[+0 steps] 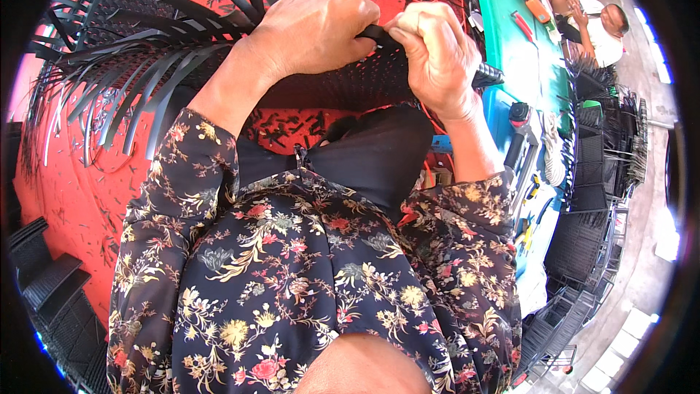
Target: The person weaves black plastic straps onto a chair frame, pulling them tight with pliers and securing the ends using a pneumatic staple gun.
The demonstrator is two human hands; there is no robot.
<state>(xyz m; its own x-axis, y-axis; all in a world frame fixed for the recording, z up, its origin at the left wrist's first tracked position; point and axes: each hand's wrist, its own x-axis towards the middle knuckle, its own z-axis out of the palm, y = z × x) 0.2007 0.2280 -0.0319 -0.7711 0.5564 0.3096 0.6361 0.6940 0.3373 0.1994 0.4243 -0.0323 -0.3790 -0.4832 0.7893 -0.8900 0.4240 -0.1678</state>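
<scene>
A dark woven piece [354, 82] of flat black strips lies across my lap. Long loose strips [146, 91] fan out from its left side. At its upper edge my left hand [317, 28] is closed, with a short length of black strip [375, 33] coming out between thumb and fingers. My right hand [439, 55] pinches the other end of that strip, thumb against forefinger. Only a small gap parts the two hands. The left fingers are partly hidden behind the back of that hand.
Black scraps litter the red floor covering [87, 197]. At right stands a green-covered table [503, 22] with an orange tool [538, 6] and a red-handled tool [523, 25]. Stacked black woven furniture [583, 248] stands beyond it. Another person [601, 33] sits at the far right.
</scene>
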